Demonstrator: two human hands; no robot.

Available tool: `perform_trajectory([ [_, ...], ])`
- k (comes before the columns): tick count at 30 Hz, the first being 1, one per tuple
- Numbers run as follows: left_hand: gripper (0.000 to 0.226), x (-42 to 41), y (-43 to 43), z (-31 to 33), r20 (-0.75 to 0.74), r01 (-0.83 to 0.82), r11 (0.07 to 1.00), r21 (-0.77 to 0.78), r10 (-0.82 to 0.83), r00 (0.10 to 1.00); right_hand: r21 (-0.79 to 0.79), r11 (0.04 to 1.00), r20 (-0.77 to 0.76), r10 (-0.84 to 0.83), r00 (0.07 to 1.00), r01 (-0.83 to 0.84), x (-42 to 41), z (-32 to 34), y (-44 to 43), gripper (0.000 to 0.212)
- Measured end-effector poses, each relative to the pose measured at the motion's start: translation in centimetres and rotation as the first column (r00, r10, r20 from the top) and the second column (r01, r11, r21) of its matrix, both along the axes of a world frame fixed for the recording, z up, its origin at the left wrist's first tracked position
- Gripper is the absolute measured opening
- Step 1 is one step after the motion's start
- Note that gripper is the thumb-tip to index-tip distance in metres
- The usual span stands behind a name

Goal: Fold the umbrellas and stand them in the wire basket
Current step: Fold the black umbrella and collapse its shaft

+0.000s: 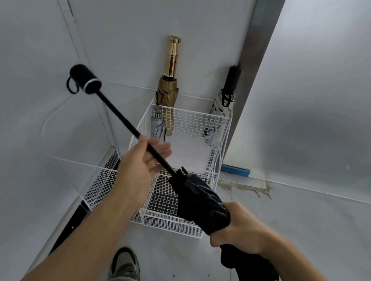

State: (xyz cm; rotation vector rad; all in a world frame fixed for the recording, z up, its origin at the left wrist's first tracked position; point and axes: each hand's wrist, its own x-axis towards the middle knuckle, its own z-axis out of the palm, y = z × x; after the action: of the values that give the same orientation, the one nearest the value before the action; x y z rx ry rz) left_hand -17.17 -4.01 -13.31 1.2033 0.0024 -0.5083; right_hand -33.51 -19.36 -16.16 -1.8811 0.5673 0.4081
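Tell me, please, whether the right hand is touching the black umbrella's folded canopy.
Touching. The head view shows the right hand with fingers curled round the black umbrella's folded canopy.

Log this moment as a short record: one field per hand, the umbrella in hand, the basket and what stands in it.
held item: black umbrella, canopy bundled, shaft extended, handle pointing up-left
left hand: fingers fairly straight, shaft lying across the palm
right hand: grips the bundled canopy
wire basket: white, on the floor against the wall
in basket: gold-handled umbrella, grey umbrella, white patterned umbrella, all folded and standing
task state: black umbrella not yet in the basket
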Motion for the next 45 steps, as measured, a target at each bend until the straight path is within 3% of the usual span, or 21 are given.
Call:
perform_trajectory([
  [2, 0.037, 0.1, 0.3, -0.1, -0.016, -0.043, 0.999, 0.009, 0.043, 0.999, -0.003, 1.000, -0.013, 0.016, 1.000, -0.016, 0.1, -0.1, 0.2, 0.031],
  [5, 0.034, -2.5, -0.6, -1.0, -0.027, 0.063, 0.997, 0.049, -0.062, 0.998, 0.026, 1.000, 0.014, 0.010, 1.000, -0.010, 0.5, 0.0, 0.5, 0.027],
  [10, 0.023, -3.4, -1.4, -0.5, -0.130, 0.079, 0.990, -0.115, -0.093, 0.987, 0.056, 0.998, 0.036, -0.003, 0.999, 0.001, 0.8, 0.3, 0.8, 0.026],
  [12, 0.025, -3.3, -1.5, -0.4, -0.158, 0.091, 0.990, -0.106, -0.108, 0.982, 0.015, 1.000, 0.036, 0.000, 0.999, -0.001, 0.8, 0.0, 1.3, 0.031],
  [15, 0.031, -3.2, -1.3, -0.5, -0.110, 0.155, 0.987, -0.045, -0.159, 0.981, -0.015, 1.000, 0.034, -0.010, 0.999, 0.011, 0.8, -0.3, 1.7, 0.037],
  [21, 0.044, -1.9, -0.4, -0.2, 0.012, 0.389, 0.914, -0.114, -0.390, 0.921, 0.125, 0.992, -0.004, 0.004, 1.000, -0.003, 0.7, 0.6, 1.6, 0.036],
  [25, 0.049, -1.5, 0.0, 0.0, 0.036, 0.442, 0.890, -0.114, -0.441, 0.897, 0.205, 0.978, -0.041, -0.038, 0.998, 0.045, 0.8, 1.2, 2.4, 0.040],
  [28, 0.047, -0.6, 0.4, 0.4, 0.009, 0.345, 0.922, -0.176, -0.349, 0.937, 0.157, 0.987, -0.023, -0.035, 0.999, 0.039, 0.9, 1.5, 2.4, 0.035],
  [31, 0.023, 2.0, 1.5, 0.7, -0.120, 0.044, 0.956, -0.291, -0.082, 0.989, 0.050, 0.998, 0.002, 0.024, 1.000, -0.024, 0.7, 1.3, 2.1, 0.030],
  [33, 0.024, 3.2, 2.2, 0.7, -0.130, -0.101, 0.973, -0.209, 0.074, 0.989, 0.010, 0.998, -0.001, 0.067, 0.998, -0.067, 0.5, 1.1, 1.9, 0.028],
  [36, 0.027, 1.2, 1.4, 0.0, -0.003, 0.021, 1.000, 0.004, -0.021, 1.000, 0.035, 0.999, 0.020, 0.034, 0.999, -0.034, 0.5, 0.7, 1.9, 0.027],
  [39, 0.023, -1.0, -0.1, -0.5, 0.017, 0.173, 0.979, 0.105, -0.176, 0.984, 0.052, 0.999, 0.050, -0.018, 0.999, 0.015, 0.7, 0.5, 1.4, 0.028],
  [41, 0.021, -0.4, -0.1, -0.2, 0.014, 0.119, 0.990, 0.078, -0.120, 0.993, 0.060, 0.998, 0.057, -0.040, 0.998, 0.036, 0.7, 0.6, 0.9, 0.029],
  [45, 0.025, 2.1, 1.4, 0.5, -0.062, -0.154, 0.984, -0.092, 0.149, 0.987, -0.023, 1.000, 0.040, 0.011, 0.999, -0.010, 0.5, 0.6, 0.6, 0.028],
])
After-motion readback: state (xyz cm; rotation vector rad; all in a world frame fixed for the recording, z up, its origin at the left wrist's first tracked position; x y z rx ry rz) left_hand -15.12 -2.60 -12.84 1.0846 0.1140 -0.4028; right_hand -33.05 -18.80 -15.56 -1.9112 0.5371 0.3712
